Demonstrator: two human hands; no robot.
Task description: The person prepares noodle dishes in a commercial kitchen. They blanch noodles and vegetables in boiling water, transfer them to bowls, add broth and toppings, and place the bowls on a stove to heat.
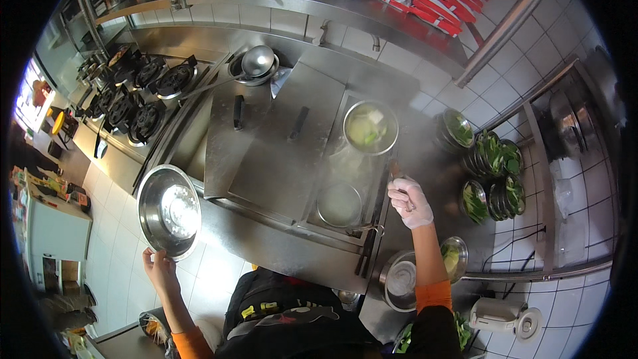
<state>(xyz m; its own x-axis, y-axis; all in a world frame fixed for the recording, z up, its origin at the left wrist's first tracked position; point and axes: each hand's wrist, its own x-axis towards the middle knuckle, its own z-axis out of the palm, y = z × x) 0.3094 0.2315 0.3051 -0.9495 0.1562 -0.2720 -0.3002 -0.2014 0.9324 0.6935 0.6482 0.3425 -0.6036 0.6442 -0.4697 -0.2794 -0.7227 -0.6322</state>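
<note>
Head view of a steaming kitchen station. Your left hand [159,267], at lower left of the frame, has its fingers clamped on the rim of a large steel bowl [169,211], which hangs out over the tiled floor [116,242] just left of the steel desk [266,153]. Your right hand [411,202], gloved in white and right of centre, has its fingers curled shut around a thin handle (what that handle belongs to is lost in the steam). Just left of this hand a pot of pale liquid [339,205] sits sunk in the desk; above it, a second pot [370,127] holds pale green pieces. At right of the frame stand stacked bowls of green leaves [495,173]. At upper left lie dark gas burners [143,96], with a ladle [258,61] resting at upper centre.
</note>
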